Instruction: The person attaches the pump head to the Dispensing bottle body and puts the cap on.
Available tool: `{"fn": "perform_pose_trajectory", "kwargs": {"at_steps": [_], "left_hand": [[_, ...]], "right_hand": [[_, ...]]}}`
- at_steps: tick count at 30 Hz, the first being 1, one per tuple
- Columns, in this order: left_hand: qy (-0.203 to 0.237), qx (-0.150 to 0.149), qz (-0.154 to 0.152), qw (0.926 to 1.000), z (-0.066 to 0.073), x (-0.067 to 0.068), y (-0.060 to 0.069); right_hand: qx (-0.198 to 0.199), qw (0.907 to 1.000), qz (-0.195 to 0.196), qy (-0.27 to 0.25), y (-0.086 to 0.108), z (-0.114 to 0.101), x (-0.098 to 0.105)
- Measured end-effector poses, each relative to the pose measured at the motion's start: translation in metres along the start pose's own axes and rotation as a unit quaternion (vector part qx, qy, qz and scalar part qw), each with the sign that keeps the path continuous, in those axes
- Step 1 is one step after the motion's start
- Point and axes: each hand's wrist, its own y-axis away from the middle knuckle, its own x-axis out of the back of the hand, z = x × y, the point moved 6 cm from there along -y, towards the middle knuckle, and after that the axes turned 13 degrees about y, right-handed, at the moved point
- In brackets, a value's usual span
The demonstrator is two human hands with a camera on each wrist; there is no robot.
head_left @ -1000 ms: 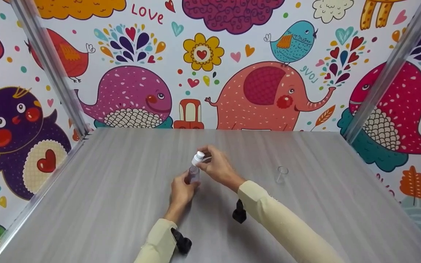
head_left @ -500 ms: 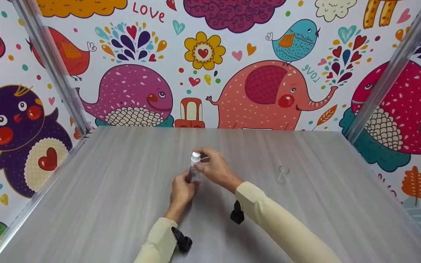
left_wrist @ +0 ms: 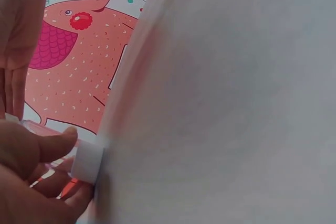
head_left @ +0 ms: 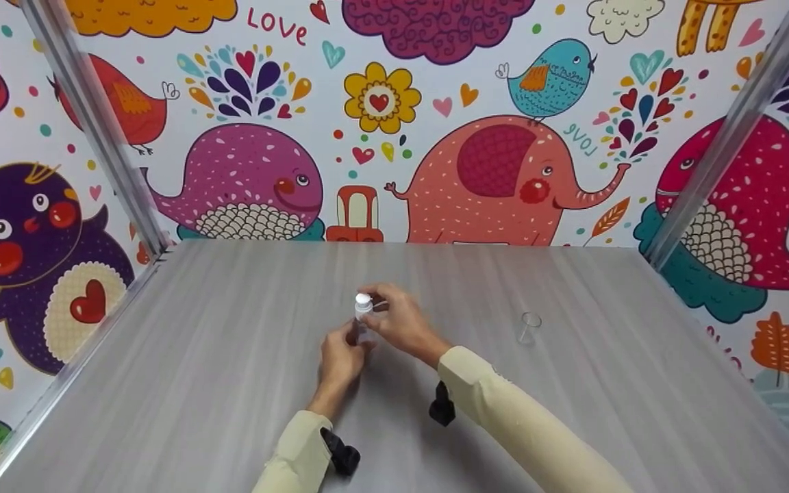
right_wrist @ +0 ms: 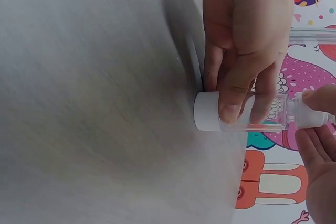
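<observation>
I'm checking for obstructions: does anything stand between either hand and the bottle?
Nothing visible does: the left hand grips the bottle, and the right hand holds its white top. The clear cylinder sits apart, off to the right.

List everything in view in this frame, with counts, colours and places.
bottle: 1, clear with a white base, above the table, centre of the head view
top: 1, white, at the bottle's neck
cup-shaped piece: 1, clear, on the table, right of the bottle
table: 1, grey, under everything
patterned walls: 3, white with multicoloured cartoons, behind and beside the table
posts: 2, silver, at the back corners
wrist cameras: 2, black, one at each wrist
sleeves: 2, cream, bottom of the head view
left hand: 1, bare, gripping the bottle
right hand: 1, bare, pinching the top
</observation>
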Motion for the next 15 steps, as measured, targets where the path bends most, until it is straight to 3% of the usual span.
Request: {"fn": "perform_pose_trajectory", "kwargs": {"at_steps": [8,15], "left_hand": [[0.003,-0.016,-0.006,0.9998,0.0022,-0.0005,0.0017],[0.008,-0.013,-0.004,0.9999,0.0006,-0.0006,0.0005]], "right_hand": [[-0.017,0.9998,0.0,-0.01,0.0027,0.0051,-0.001],[-0.014,0.9999,0.005,-0.005,0.0027,0.0046,-0.0004]]}}
